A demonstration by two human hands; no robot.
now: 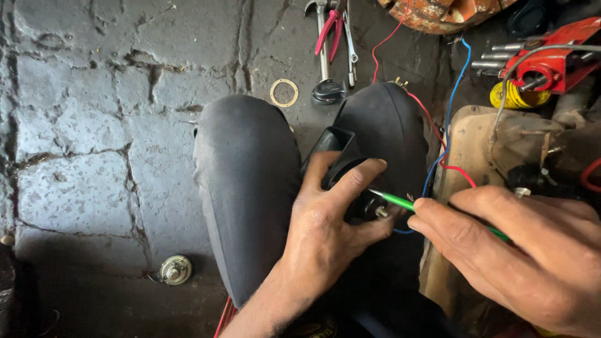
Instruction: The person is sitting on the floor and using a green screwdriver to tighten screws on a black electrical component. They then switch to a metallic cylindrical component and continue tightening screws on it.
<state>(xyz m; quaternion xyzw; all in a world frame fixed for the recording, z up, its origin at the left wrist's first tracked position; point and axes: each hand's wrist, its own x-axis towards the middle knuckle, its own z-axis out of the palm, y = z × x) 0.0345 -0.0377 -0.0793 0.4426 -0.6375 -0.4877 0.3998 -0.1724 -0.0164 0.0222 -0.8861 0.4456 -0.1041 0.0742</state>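
My left hand point(328, 231) grips a black horn-shaped part point(341, 159) held between my knees, thumb and fingers wrapped around its rear where a small metal terminal point(379, 213) sticks out. My right hand point(519, 256) holds a green-handled screwdriver point(394, 200), its tip touching the part next to the terminal. Red wire point(432, 122) and blue wire point(451, 106) run from the part up to the right. My legs in dark grey trousers point(247, 188) fill the middle of the view.
Cracked stone floor point(81, 125) lies to the left. Pliers with pink handles and wrenches point(332, 37), a thin ring gasket point(284, 92) and a round metal part point(175, 270) lie on it. A red tool point(551, 59), a yellow roll point(516, 97) and a worn board point(476, 150) sit right.
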